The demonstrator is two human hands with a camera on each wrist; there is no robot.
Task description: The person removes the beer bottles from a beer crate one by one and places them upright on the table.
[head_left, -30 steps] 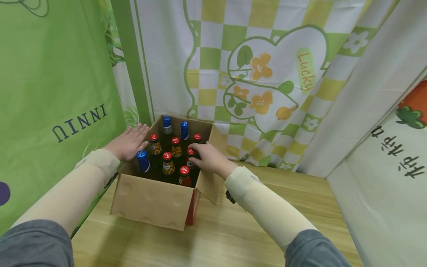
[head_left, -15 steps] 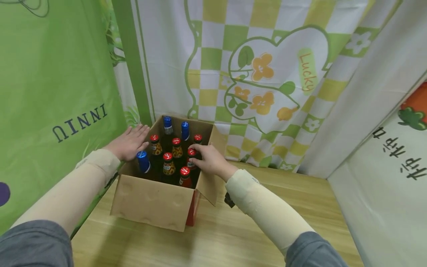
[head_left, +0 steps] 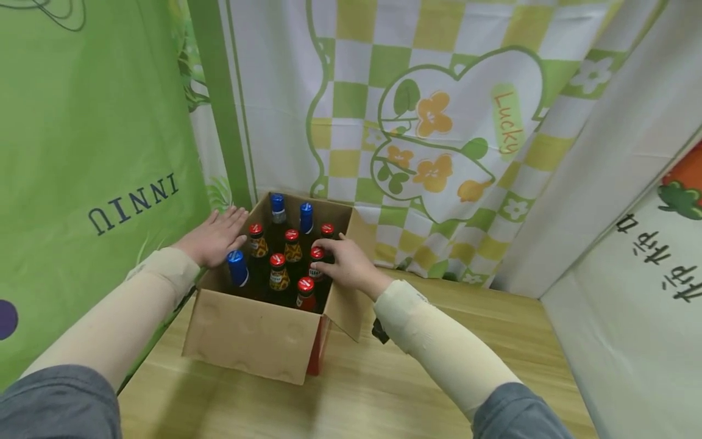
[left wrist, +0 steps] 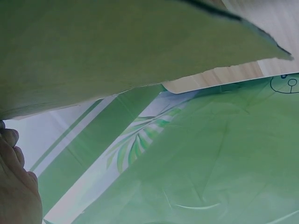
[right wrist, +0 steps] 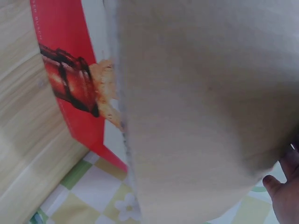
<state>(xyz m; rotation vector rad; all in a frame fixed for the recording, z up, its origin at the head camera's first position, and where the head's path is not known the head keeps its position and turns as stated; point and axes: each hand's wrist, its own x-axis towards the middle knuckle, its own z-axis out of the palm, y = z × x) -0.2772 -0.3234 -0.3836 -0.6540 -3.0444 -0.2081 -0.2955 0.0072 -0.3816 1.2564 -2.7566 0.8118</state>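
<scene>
An open cardboard box (head_left: 249, 332) stands on the wooden surface in the head view, with several bottles upright inside. My left hand (head_left: 216, 235) lies with its fingers extended on the box's left edge. My right hand (head_left: 351, 265) reaches over the right side, thumb and fingers curled about the top of a red-capped bottle (head_left: 317, 255). Just in front of that one is another red-capped bottle (head_left: 306, 292). A blue-topped bottle (head_left: 237, 268) stands near my left hand. In the right wrist view a cardboard flap (right wrist: 201, 93) hides most of the right hand's work.
Behind the box hangs a checked curtain (head_left: 351, 97) with a butterfly print. A green sheet (head_left: 109, 122) borders the left side. The wooden table (head_left: 428, 378) extends to the right and front. The box's right flap (head_left: 347, 311) folds outward.
The view has shifted very slightly. Both hands, the box and the bottles keep their places relative to one another.
</scene>
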